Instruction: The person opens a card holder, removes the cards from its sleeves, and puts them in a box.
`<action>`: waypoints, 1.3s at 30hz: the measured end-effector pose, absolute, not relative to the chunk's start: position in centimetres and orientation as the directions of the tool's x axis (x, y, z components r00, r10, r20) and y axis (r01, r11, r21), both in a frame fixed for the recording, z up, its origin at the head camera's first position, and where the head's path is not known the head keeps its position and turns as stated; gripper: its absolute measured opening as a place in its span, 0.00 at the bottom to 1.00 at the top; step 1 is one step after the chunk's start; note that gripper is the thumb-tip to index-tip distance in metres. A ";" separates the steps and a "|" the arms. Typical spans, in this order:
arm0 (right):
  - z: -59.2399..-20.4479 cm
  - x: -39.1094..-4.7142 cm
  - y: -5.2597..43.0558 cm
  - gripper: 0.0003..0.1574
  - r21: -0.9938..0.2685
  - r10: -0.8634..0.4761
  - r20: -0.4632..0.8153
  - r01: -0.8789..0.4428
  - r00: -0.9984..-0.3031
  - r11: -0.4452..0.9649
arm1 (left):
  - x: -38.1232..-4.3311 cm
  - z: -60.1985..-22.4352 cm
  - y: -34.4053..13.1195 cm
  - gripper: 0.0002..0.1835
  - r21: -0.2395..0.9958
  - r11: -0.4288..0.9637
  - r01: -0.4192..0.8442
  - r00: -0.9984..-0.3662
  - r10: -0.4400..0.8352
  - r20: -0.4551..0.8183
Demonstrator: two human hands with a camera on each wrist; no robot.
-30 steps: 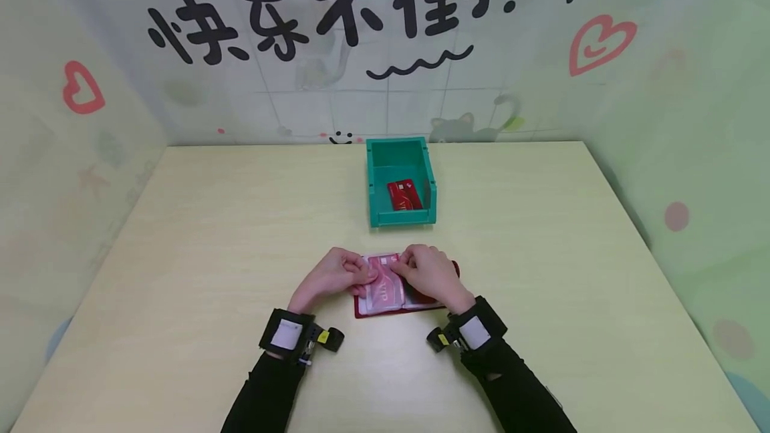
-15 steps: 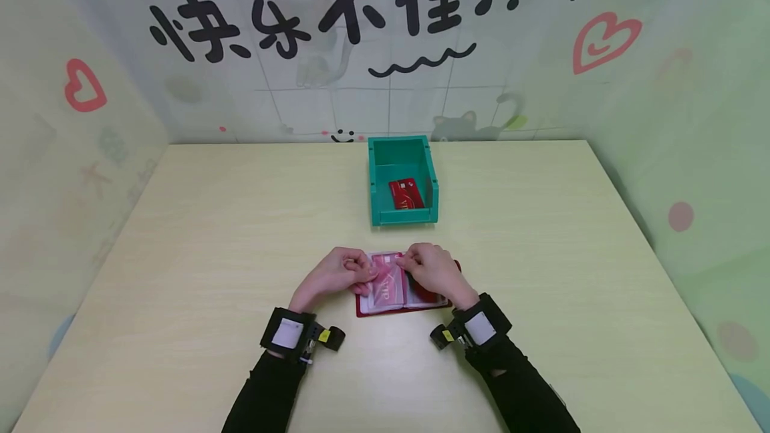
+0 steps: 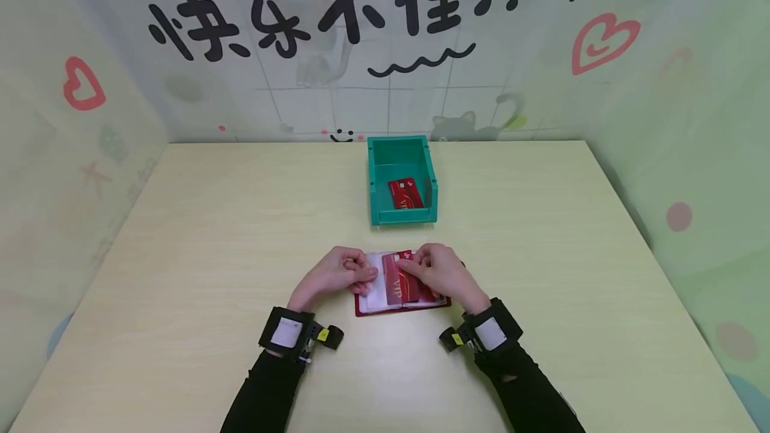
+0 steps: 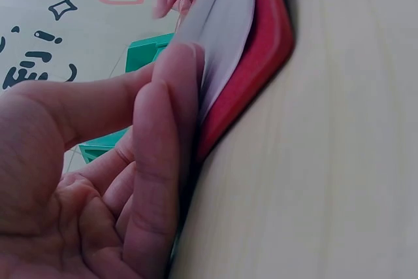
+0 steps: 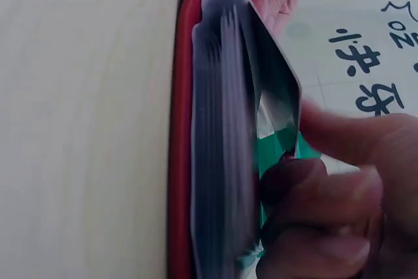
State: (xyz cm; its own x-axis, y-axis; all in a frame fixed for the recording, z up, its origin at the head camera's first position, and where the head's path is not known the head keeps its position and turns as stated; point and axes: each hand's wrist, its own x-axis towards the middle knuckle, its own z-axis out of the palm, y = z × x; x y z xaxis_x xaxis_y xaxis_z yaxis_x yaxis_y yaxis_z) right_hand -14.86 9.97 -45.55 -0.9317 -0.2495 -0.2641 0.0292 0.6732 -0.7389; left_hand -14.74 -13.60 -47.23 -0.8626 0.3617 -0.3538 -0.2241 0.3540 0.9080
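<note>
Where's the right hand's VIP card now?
In the head view, the VIP card is pinched by the right hand over the open card holder, right of the left hand, below the green bin.

The red VIP card (image 3: 400, 286), which looked pale pink behind the clear sleeve on the left page in the earlier pictures, now shows in full deep red, shifted right across the middle of the open card holder (image 3: 373, 311). The right grip (image 3: 444, 274), pinching its upper part, has moved right with its wrist strap (image 3: 493, 331), and the left page's sleeve (image 3: 374, 291) shows whitish where the card was.
</note>
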 end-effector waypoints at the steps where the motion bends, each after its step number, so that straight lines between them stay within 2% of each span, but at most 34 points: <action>1: -45.5 -14.8 9.9 0.20 -0.727 -0.248 -0.254 0.015 -0.935 0.687 | -14.8 -47.2 -13.6 0.09 0.908 0.355 -0.225 -0.862 0.361 -0.355; 5: -45.4 -14.6 9.9 0.22 -0.699 -0.244 -0.256 0.005 -0.935 0.715 | -14.8 -47.2 -13.7 0.09 0.910 0.351 -0.219 -0.859 0.374 -0.351; 16: -44.7 -15.9 11.6 0.18 -0.760 -0.285 -0.302 0.049 -0.910 0.648 | -14.4 -47.6 -14.1 0.10 0.904 0.364 -0.223 -0.858 0.366 -0.359; 22: -42.8 -17.7 11.9 0.18 -0.750 -0.238 -0.173 -0.028 -0.956 0.661 | -14.6 -47.7 -13.9 0.11 0.912 0.364 -0.188 -0.862 0.384 -0.331; 27: -41.5 -19.9 11.5 0.26 -0.707 -0.241 -0.052 -0.134 -0.969 0.694 | -14.7 -47.7 -13.7 0.11 0.911 0.361 -0.201 -0.860 0.380 -0.340; 31: -40.6 -21.8 10.8 0.32 -0.647 -0.243 -0.006 -0.181 -0.970 0.741 | -14.7 -47.6 -13.6 0.11 0.910 0.360 -0.207 -0.858 0.381 -0.346; 39: -39.1 -24.5 8.1 0.40 -0.507 -0.260 -0.048 -0.201 -0.964 0.838 | -14.7 -47.4 -13.6 0.09 0.907 0.357 -0.223 -0.859 0.367 -0.355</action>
